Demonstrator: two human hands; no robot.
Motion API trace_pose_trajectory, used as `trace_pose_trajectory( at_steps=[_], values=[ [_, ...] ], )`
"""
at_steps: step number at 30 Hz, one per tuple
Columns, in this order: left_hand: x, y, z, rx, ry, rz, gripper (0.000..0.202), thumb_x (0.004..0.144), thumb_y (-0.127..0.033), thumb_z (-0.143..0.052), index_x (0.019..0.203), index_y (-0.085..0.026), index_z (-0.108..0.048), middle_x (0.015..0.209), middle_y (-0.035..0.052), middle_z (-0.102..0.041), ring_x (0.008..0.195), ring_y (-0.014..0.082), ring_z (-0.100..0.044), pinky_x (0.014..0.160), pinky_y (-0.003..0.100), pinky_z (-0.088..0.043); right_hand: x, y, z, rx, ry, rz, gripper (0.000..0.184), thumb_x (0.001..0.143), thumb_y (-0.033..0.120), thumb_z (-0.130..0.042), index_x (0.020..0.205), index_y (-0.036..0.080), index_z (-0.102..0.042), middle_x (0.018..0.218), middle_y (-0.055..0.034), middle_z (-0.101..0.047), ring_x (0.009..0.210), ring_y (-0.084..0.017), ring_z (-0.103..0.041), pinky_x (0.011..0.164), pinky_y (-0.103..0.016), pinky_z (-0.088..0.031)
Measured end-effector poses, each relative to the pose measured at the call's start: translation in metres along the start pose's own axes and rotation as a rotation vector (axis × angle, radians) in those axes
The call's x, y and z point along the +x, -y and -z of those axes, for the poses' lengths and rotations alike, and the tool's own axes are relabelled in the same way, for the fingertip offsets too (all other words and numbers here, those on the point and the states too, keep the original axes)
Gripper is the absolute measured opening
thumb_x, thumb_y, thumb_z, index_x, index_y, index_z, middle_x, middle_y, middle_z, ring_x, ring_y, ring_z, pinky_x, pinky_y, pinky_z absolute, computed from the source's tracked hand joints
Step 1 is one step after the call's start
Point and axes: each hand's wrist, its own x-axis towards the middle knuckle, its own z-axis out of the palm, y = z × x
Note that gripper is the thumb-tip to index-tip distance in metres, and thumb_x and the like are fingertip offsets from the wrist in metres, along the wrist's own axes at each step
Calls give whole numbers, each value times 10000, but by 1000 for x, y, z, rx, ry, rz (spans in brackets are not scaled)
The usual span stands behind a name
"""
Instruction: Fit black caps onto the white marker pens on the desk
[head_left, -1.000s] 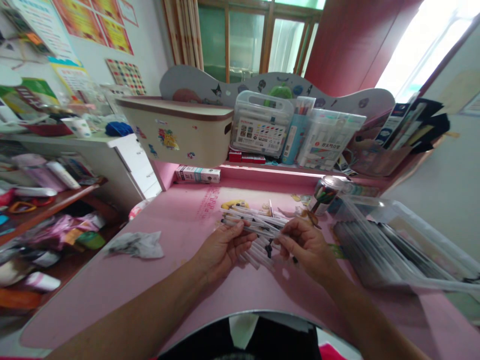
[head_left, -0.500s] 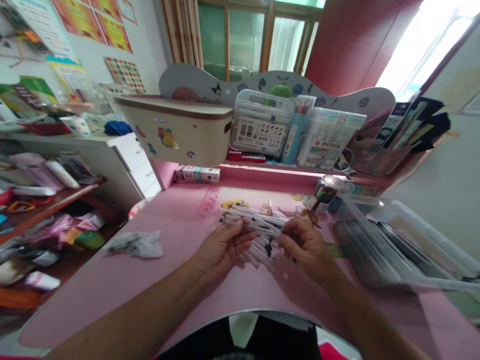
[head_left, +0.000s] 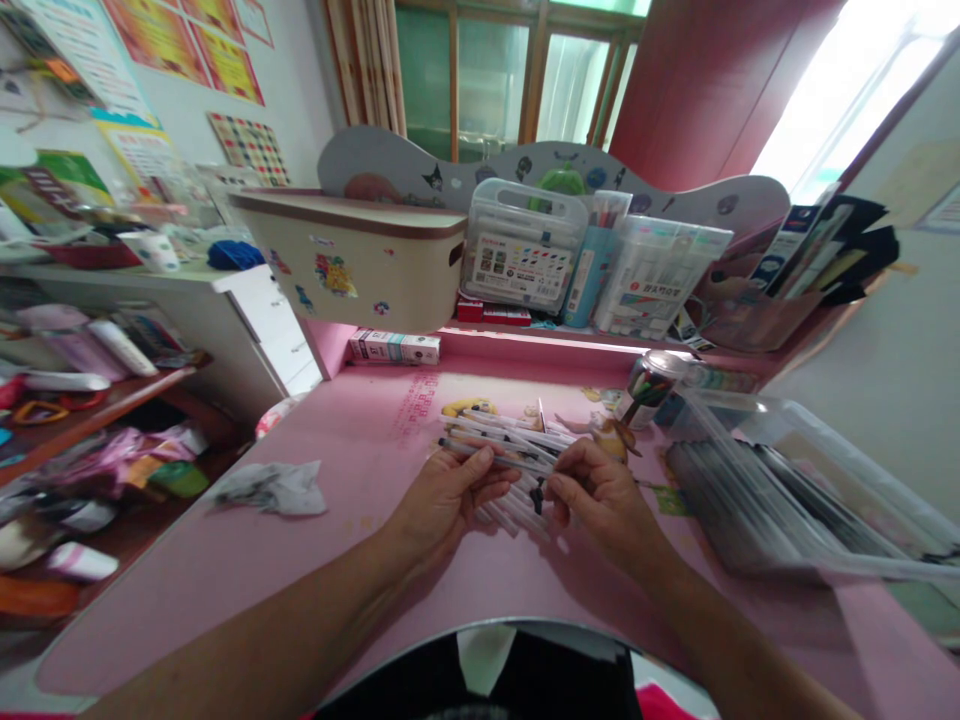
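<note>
My left hand (head_left: 439, 500) pinches a slim, pale-barrelled pen (head_left: 517, 461) between thumb and fingers, with its dark end pointing left. My right hand (head_left: 611, 500) has its thumb and fingertips closed at the pen's right end; whether a small part sits between them is hidden. Under and behind both hands lies a loose heap of white, translucent pen barrels (head_left: 514, 512) on the pink desk (head_left: 360, 590). Small black pieces (head_left: 536, 495) show among the barrels, just left of my right fingertips.
A clear plastic bin (head_left: 795, 500) holding many dark-looking sticks stands on the right. Behind it is a drink can (head_left: 652, 388) with pens in it. Crumpled tissue (head_left: 274, 488) lies on the left. A beige box (head_left: 360, 265) and marker cases (head_left: 521, 250) line the shelf.
My right hand has shifted slightly left, closing in on the pen's right end. My left hand stays almost in place, still pinching the pen.
</note>
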Motion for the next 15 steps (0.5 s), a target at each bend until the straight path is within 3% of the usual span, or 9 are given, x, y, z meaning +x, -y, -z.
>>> trace_pose_trajectory(
  at_steps=[9,15],
  values=[
    [-1,0,1,56,8,-44,29,808,-114,-721,811,-118,-693,763,51,-763,664,129,-740,594,148,-593,2,-3,-3,80,18,-50,205,816,323,-645,776,214,-475,579,62,-584,426,-99,-536,394,-205,-426],
    [-2,0,0,56,51,-80,155,714,-193,-824,790,-126,-707,765,42,-762,667,129,-731,608,159,-593,1,1,-3,116,48,-58,211,806,329,-640,776,218,-464,586,67,-591,423,-97,-536,395,-207,-444]
  ],
)
